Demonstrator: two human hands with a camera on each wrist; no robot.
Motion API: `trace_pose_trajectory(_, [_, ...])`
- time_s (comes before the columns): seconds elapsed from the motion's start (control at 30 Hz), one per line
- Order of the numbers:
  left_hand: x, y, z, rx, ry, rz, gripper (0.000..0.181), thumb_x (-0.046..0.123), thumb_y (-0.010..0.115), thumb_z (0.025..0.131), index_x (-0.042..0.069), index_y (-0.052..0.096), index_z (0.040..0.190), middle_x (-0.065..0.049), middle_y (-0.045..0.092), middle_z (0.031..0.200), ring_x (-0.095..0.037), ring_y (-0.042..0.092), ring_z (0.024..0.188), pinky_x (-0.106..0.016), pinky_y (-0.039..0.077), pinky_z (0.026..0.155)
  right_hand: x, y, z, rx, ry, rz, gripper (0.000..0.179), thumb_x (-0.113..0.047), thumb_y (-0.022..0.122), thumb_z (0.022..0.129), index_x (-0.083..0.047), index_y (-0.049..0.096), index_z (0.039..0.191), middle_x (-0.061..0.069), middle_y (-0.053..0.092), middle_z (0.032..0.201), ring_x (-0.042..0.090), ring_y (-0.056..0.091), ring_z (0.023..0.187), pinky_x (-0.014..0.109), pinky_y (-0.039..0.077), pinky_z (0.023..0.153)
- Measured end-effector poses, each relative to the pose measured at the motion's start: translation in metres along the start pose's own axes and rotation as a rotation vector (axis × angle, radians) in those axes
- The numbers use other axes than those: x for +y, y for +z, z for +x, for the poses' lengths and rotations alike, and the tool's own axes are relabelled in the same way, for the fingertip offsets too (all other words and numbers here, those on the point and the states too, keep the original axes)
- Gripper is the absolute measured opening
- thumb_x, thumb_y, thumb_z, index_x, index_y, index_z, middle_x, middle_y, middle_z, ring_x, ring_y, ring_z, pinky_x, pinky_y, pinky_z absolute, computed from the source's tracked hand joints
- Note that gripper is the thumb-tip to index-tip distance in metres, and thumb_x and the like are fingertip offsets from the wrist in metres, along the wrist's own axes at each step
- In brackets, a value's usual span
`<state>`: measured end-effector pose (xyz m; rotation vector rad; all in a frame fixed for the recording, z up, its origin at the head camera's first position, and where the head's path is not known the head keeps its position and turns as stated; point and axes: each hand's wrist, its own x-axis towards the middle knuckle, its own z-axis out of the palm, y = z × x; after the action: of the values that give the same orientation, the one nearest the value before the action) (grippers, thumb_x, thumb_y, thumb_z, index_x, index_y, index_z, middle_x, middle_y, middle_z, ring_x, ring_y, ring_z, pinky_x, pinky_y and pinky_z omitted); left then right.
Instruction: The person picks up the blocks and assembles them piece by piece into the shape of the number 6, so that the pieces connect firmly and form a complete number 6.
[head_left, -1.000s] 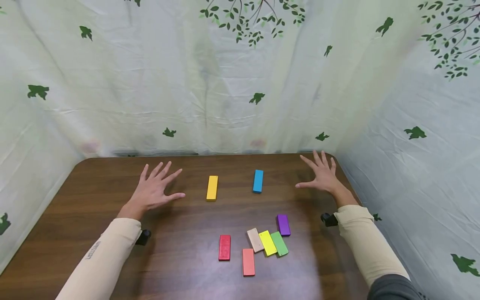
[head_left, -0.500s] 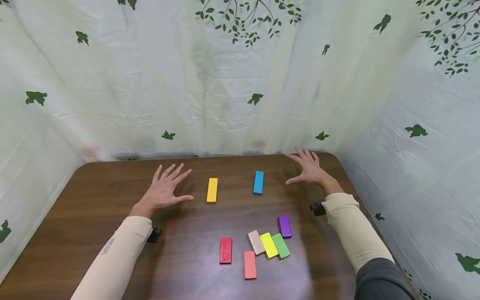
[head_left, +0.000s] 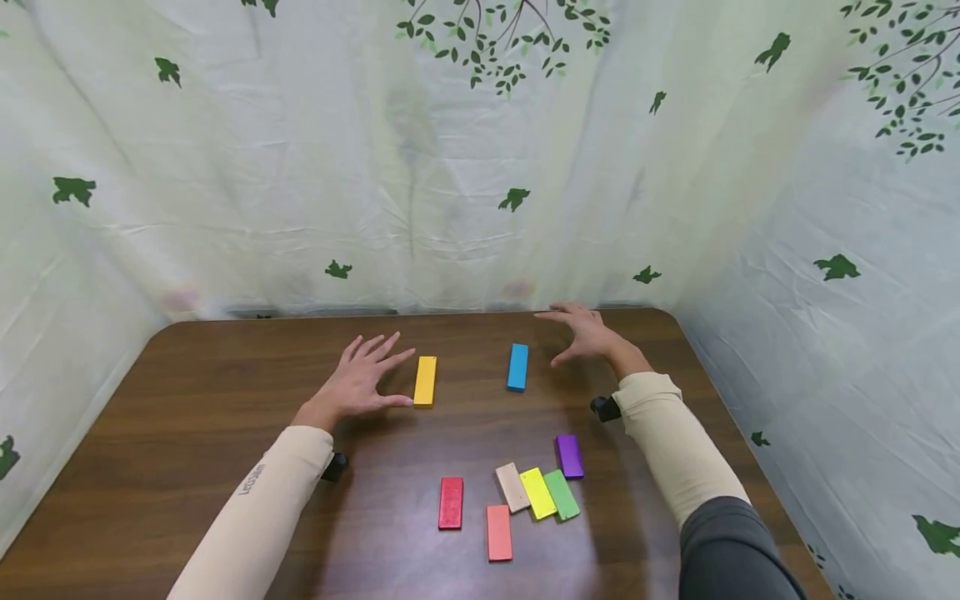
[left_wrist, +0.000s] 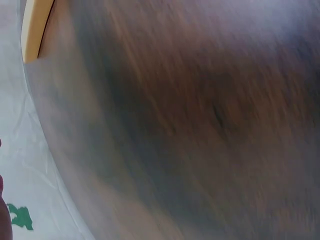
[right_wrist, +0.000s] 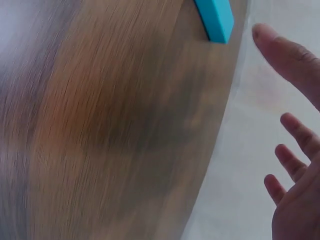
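An orange-yellow block point(head_left: 425, 382) lies flat near the far side of the table, and its end also shows in the left wrist view. My left hand point(head_left: 358, 383) is just left of it, fingers spread, thumb tip close to the block's near end; whether they touch I cannot tell. To the right lies a blue block point(head_left: 517, 367), also seen at the top of the right wrist view. My right hand point(head_left: 588, 335) hovers to its right, fingers extended, thumb apart from the block. Neither hand holds anything.
Closer in lie a red block point(head_left: 451, 503), a salmon block point(head_left: 498, 533), a beige block point(head_left: 512, 487), a bright yellow block point(head_left: 538, 494), a green block point(head_left: 562, 495) and a purple block point(head_left: 569, 457). A leaf-printed curtain point(head_left: 300, 167) borders the wooden table point(head_left: 187, 467).
Both hands have moved inward: the left hand rightward to the orange-yellow block, the right hand leftward toward the blue block. The blocks have stayed where they were.
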<state>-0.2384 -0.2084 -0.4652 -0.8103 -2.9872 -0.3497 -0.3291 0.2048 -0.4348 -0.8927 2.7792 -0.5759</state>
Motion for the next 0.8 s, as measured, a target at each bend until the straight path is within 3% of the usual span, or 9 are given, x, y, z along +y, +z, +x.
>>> trace_pose_trajectory(0.53, [0.011,0.011,0.018,-0.098,0.048,-0.090,0.085,0.050,0.076,0.076,0.016,0.043,0.147,-0.013,0.032,0.155,-0.041,0.030,0.136,-0.061,0.020,0.106,-0.016,0.021,0.032,-0.185,-0.107,0.089,0.071,-0.008,0.082,0.072,-0.011,0.054,0.137,0.018,0.039,0.143,0.041,0.032,0.132,0.068,0.021,0.101])
trace_pose_trajectory(0.8, [0.013,0.012,0.021,-0.136,0.053,-0.102,0.080,0.048,0.076,0.078,0.014,0.047,0.144,-0.012,0.035,0.153,-0.040,0.031,0.135,-0.059,0.022,0.105,-0.019,0.029,0.037,-0.259,-0.142,0.067,0.056,-0.002,0.078,0.074,-0.009,0.062,0.127,0.019,0.040,0.141,0.042,0.033,0.131,0.059,0.029,0.104])
